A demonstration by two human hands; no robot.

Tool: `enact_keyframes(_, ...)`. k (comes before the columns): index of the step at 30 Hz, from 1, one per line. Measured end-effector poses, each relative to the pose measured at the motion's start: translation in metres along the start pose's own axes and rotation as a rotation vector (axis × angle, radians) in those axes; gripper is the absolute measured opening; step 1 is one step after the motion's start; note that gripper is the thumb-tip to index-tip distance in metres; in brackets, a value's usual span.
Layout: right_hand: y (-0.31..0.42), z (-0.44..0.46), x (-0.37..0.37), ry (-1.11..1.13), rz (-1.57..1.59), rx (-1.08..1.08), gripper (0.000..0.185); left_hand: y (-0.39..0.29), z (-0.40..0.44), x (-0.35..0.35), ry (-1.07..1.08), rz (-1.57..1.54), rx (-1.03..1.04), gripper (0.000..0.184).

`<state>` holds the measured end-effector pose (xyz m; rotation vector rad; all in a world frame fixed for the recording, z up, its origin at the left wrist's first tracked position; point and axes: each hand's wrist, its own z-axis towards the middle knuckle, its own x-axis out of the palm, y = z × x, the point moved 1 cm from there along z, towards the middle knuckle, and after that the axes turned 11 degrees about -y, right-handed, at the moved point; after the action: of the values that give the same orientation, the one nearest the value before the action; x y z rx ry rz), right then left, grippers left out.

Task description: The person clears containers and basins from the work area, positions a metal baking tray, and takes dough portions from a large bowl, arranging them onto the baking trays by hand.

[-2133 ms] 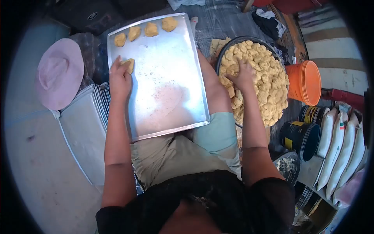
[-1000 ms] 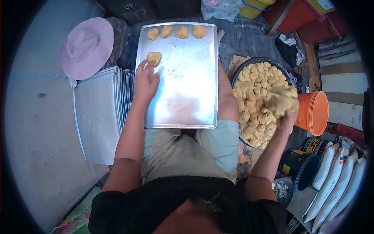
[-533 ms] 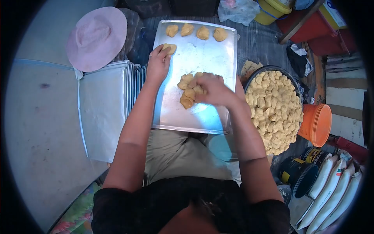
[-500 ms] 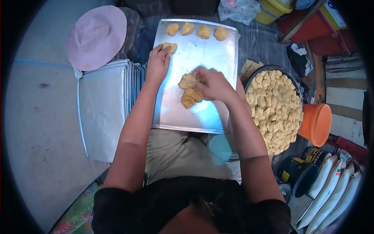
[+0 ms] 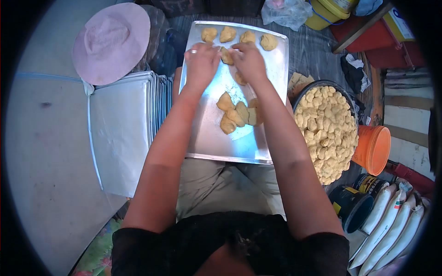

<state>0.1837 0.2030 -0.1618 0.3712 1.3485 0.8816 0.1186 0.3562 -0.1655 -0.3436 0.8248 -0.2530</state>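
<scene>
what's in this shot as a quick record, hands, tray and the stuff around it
left hand: over metal tray, beside a dough piece
right hand: on that piece's other side
grip: firmness unclear
far row: four pieces along the tray's far edge
cluster: several pieces mid-tray
right side: dough-filled tub, orange bucket
left side: pink hat, stacked trays

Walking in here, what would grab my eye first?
Probably the round tub heaped with yellowish dough pieces, at the person's right. Next, the shiny metal tray over the lap, where the left hand and right hand flank a small dough lump near its far end. The wide pink hat at left stands out too.
</scene>
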Motion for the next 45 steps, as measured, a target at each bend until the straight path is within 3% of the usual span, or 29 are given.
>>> enact_keyframes(1, 0.004, -0.013, -0.024, 0.032, -0.028, -0.007, 0.043, -0.001, -0.001, 0.004, 0.084, -0.025, 0.085, 0.032)
enact_keyframes(5, -0.033, -0.044, -0.037, 0.281, 0.058, -0.092, 0.034, -0.011, -0.008, 0.02, 0.017, 0.022, 0.161, 0.033)
enact_keyframes(8, -0.022, -0.029, -0.046, -0.128, 0.206, 0.261, 0.024, -0.019, 0.004, 0.023, 0.207, 0.061, 0.065, 0.03)
enact_keyframes(9, -0.023, -0.025, -0.039, -0.259, 0.147, 0.131, 0.019, -0.018, 0.006, 0.022, 0.21, 0.024, 0.061, 0.028)
enact_keyframes(12, -0.032, -0.018, -0.026, 0.054, 0.081, 0.13, 0.021, -0.014, 0.01, 0.017, 0.3, 0.085, 0.026, 0.028)
enact_keyframes(15, -0.024, -0.027, -0.033, -0.14, 0.14, 0.037, 0.021, -0.019, 0.003, 0.011, 0.24, 0.032, 0.056, 0.027)
enact_keyframes(18, -0.017, -0.033, -0.028, -0.035, -0.036, -0.163, 0.027, -0.019, -0.007, 0.016, 0.13, 0.064, 0.118, 0.024)
enact_keyframes(19, -0.024, -0.028, -0.026, 0.006, 0.066, -0.045, 0.035, -0.018, -0.007, 0.015, 0.202, 0.064, 0.065, 0.026)
enact_keyframes(22, -0.034, -0.014, -0.019, -0.157, 0.098, -0.059, 0.046, -0.022, -0.01, 0.023, 0.174, 0.171, 0.091, 0.026)
enact_keyframes(23, -0.039, -0.015, -0.021, -0.079, 0.1, 0.013, 0.042, -0.026, -0.012, 0.026, 0.139, 0.107, 0.124, 0.025)
enact_keyframes(26, -0.043, -0.034, -0.051, -0.204, 0.132, -0.065, 0.038, -0.047, -0.009, 0.033, 0.114, -0.012, 0.212, 0.021)
enact_keyframes(28, -0.047, -0.063, -0.083, 0.287, -0.03, 0.056, 0.034, -0.052, -0.01, 0.038, 0.206, 0.001, 0.252, 0.02)
enact_keyframes(30, -0.045, -0.093, -0.082, 0.459, 0.031, -0.013, 0.032, -0.049, -0.011, 0.05, 0.163, 0.037, 0.272, 0.02)
enact_keyframes(31, -0.038, -0.1, -0.089, 0.374, 0.077, -0.032, 0.03, -0.05, -0.01, 0.054, 0.16, 0.04, 0.269, 0.019)
enact_keyframes(34, -0.054, -0.079, -0.094, 0.164, 0.222, 0.303, 0.025, -0.058, -0.005, 0.056, 0.164, 0.039, 0.222, 0.018)
enact_keyframes(36, -0.059, -0.052, -0.092, -0.032, 0.259, 0.337, 0.028, -0.062, -0.004, 0.058, 0.151, 0.042, 0.207, 0.017)
enact_keyframes(38, -0.077, -0.034, -0.065, -0.252, -0.021, 0.027, 0.032, -0.063, -0.006, 0.063, 0.114, 0.055, 0.23, 0.017)
enact_keyframes(41, -0.068, -0.03, -0.052, -0.258, -0.146, -0.011, 0.038, -0.068, -0.001, 0.051, 0.195, 0.041, 0.209, 0.018)
enact_keyframes(44, -0.078, -0.021, -0.045, -0.453, 0.032, 0.009, 0.038, -0.063, 0.016, 0.052, 0.025, 0.118, 0.158, 0.02)
enact_keyframes(45, -0.075, -0.022, -0.043, -0.414, 0.002, 0.037, 0.036, -0.056, 0.027, 0.056, 0.019, 0.086, 0.151, 0.023)
